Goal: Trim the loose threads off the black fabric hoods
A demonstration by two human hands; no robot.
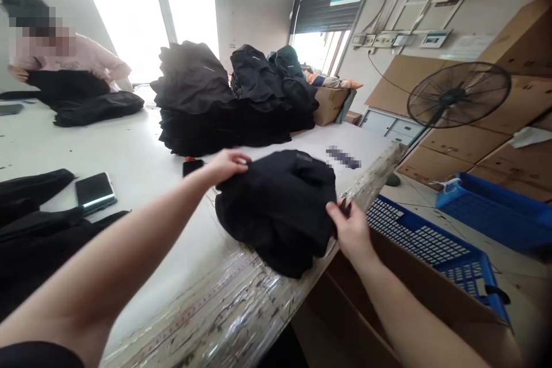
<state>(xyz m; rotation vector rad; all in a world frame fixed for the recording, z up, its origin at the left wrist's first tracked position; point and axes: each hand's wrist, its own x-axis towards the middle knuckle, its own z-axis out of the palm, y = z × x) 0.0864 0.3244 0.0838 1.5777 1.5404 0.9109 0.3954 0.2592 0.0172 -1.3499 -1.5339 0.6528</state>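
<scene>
A black garment (276, 207) is stretched between my two hands over the front edge of the table; its exact kind is hard to tell. My left hand (230, 164) pinches its far left edge, thumb and fingers closed. At its right edge, my right hand (351, 230) grips the cloth with the thumb on top. A small dark pointed thing shows by the right fingers, too little of it to name. Behind the garment stands a tall stack of folded black garments (194, 92). More black cloth (38, 224) lies at the left.
The white table (146, 155) has a plastic-wrapped front edge with a measuring tape (194, 310). A phone (95, 191) lies left. Below right are an open carton (422, 276), a blue crate (431, 241) and a standing fan (457, 95). Across the table a person (69, 57) handles black cloth.
</scene>
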